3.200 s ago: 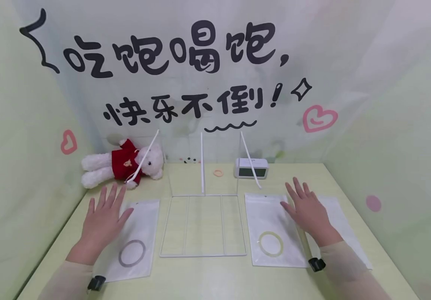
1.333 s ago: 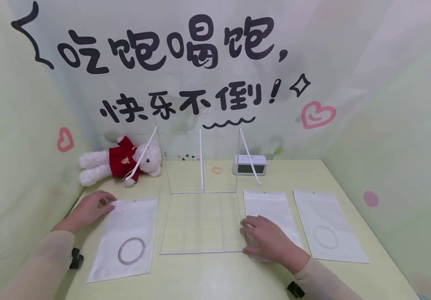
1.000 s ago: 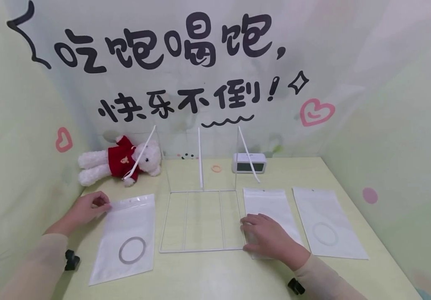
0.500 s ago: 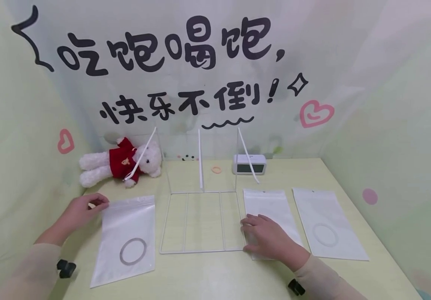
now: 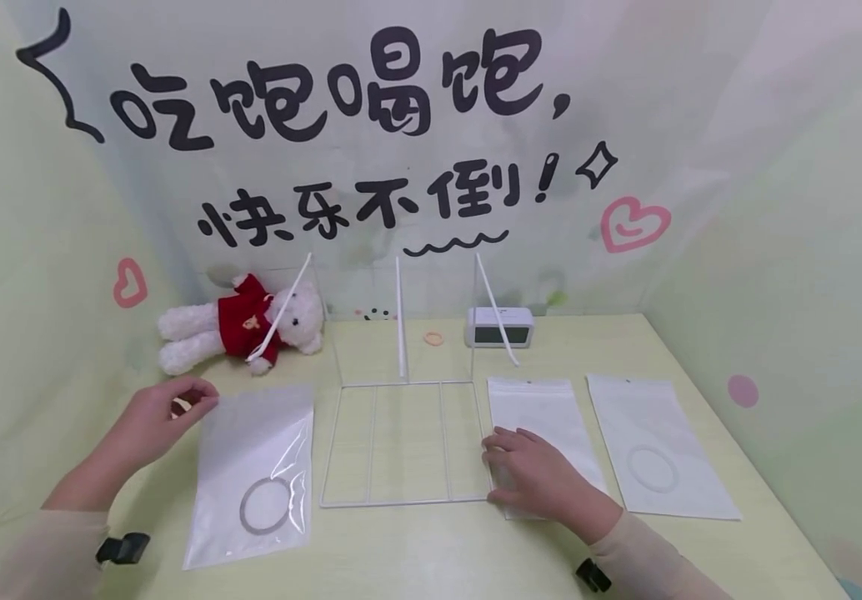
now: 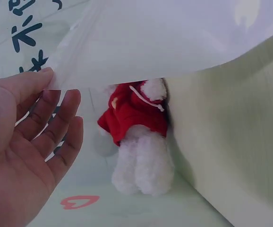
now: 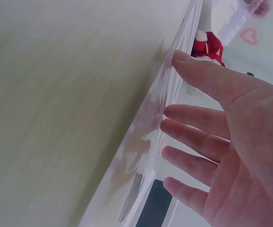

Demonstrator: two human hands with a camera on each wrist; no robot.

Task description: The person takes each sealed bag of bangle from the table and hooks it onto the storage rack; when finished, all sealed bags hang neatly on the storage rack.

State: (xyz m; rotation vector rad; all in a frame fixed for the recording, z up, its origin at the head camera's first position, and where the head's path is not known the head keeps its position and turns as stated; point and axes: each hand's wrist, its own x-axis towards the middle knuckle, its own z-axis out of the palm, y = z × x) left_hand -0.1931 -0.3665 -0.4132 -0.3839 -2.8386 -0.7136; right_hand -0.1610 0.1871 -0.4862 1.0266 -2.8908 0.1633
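My left hand [image 5: 153,421] pinches the top left corner of a white zip bag [image 5: 232,446] between thumb and index finger. A grey ring [image 5: 244,508] shows in the lower part of that bag. In the left wrist view the bag's edge [image 6: 127,52] is raised off the table, the other fingers loosely bent below it. My right hand [image 5: 543,479], fingers extended, rests on a second zip bag [image 5: 532,400] beside the wire rack, covering its lower part; the fingertips [image 7: 167,111] lie right at the bag's edge in the right wrist view.
A white wire rack [image 5: 408,503] with upright prongs stands mid-table. Further right lies a third zip bag [image 5: 679,492] with a pale ring. Behind are a plush bear in red [image 5: 239,325], a small peach ring [image 5: 433,339] and a white digital clock [image 5: 502,317].
From hovering spread out, my left hand has gone to the left bag's corner, pinched it and raised it slightly leftward. My right hand has moved left onto the middle bag, hiding its yellow ring.
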